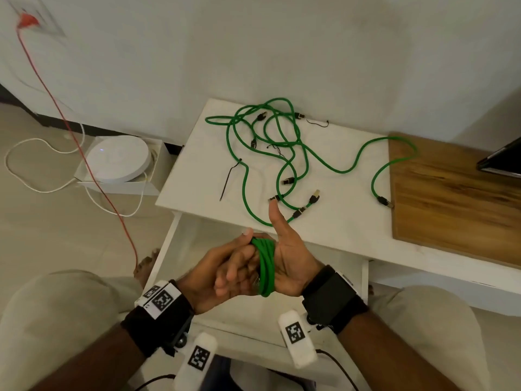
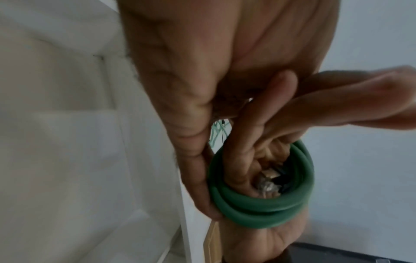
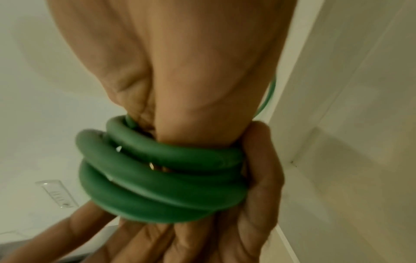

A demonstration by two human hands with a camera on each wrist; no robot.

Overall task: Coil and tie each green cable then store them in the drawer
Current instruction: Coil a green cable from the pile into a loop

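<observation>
A coiled green cable (image 1: 266, 268) (image 2: 258, 208) (image 3: 162, 179) is wound in several loops around the fingers of my right hand (image 1: 287, 258), whose thumb points straight up. My left hand (image 1: 225, 266) grips the coil from the left, thumb on top and fingertips (image 3: 261, 160) pressed on its outer side. Cable plugs (image 2: 268, 179) show inside the loops. Several loose green cables (image 1: 282, 142) lie tangled on the white table top (image 1: 346, 221), with thin black ties (image 1: 228, 179) among them. Both hands hover over the open white drawer (image 1: 166, 249).
A wooden board (image 1: 451, 193) covers the table's right part, with a dark flat device (image 1: 501, 159) at its far edge. On the floor to the left stands a round white device in a box (image 1: 118, 160), with white cords and a red cable (image 1: 84, 153).
</observation>
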